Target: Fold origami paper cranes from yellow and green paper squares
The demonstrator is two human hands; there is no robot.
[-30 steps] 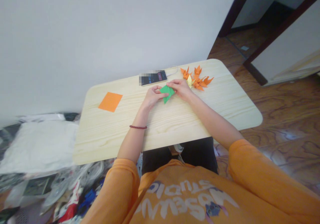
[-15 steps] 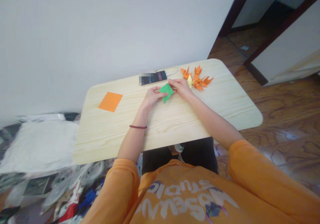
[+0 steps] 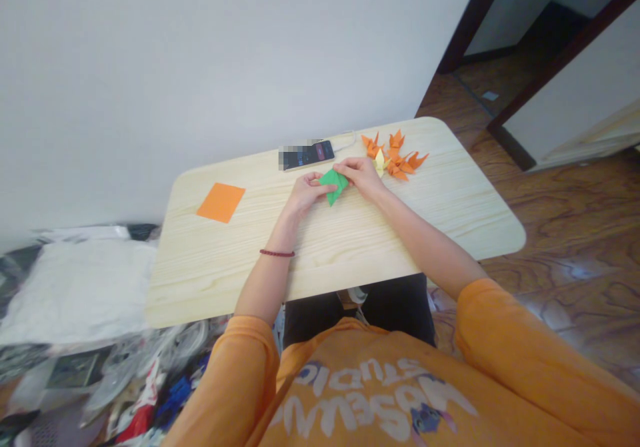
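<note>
A green folded origami paper (image 3: 336, 186) is held between my two hands over the middle of the table. My left hand (image 3: 306, 192) pinches its left side, thumb lying across the front. At its upper right edge, the fingertips of my right hand (image 3: 361, 174) are closed on the paper. Just beyond my right hand lie several orange paper cranes (image 3: 400, 164) and a yellow folded paper piece (image 3: 380, 163), partly hidden by that hand. An orange square sheet (image 3: 221, 202) rests flat on the left part of the table.
The pale wooden table (image 3: 210, 287) stands against a white wall (image 3: 200, 54). Along its back edge lies a phone (image 3: 310, 156) with a white cable (image 3: 345, 146). Bags and a white bundle (image 3: 85, 287) are on the floor at left; a doorway opens at right.
My right fingertips have shifted slightly left and down onto the upper edge of the green paper, which has tilted a little. My left hand keeps its hold.
</note>
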